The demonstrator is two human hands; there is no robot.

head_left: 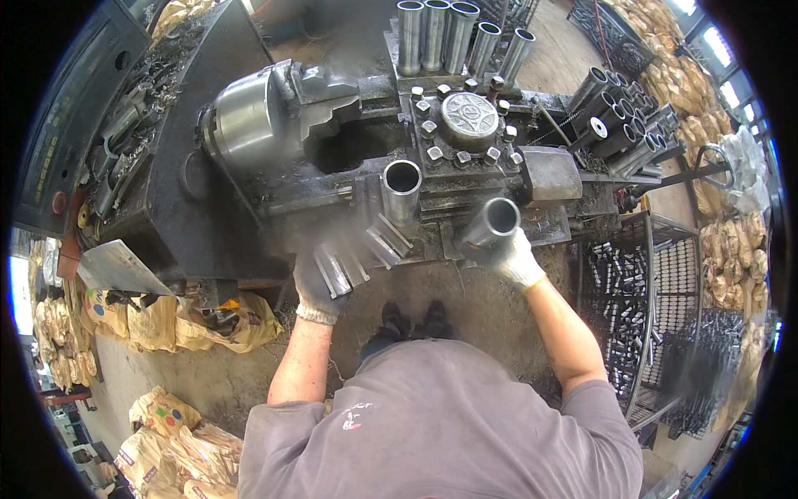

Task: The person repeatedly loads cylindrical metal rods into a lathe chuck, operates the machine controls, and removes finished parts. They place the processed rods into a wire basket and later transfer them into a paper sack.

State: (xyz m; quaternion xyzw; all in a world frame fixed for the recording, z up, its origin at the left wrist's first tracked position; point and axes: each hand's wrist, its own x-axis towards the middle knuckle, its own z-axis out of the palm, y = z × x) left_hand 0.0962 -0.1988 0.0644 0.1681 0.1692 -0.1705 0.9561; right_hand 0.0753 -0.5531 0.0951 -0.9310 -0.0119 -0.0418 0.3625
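in the head view, the left hand (pixel 311 287) is at a grooved block (pixel 339 273) by the near edge of the lathe (pixel 287 204); its fingers are hidden, so i cannot tell whether it grips. the right hand (pixel 522 263) is clamped around a tube (pixel 479 229), tilted, over the near edge. left of it stands a second tube (pixel 401 204); five more tubes (pixel 433 46) stand along the far edge.

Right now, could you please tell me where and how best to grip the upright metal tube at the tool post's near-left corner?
I'd probably grip the metal tube around its upper outer wall, coming from the near-left side: it stands upright with that round wall exposed, while the bolted tool post sits close on its right.
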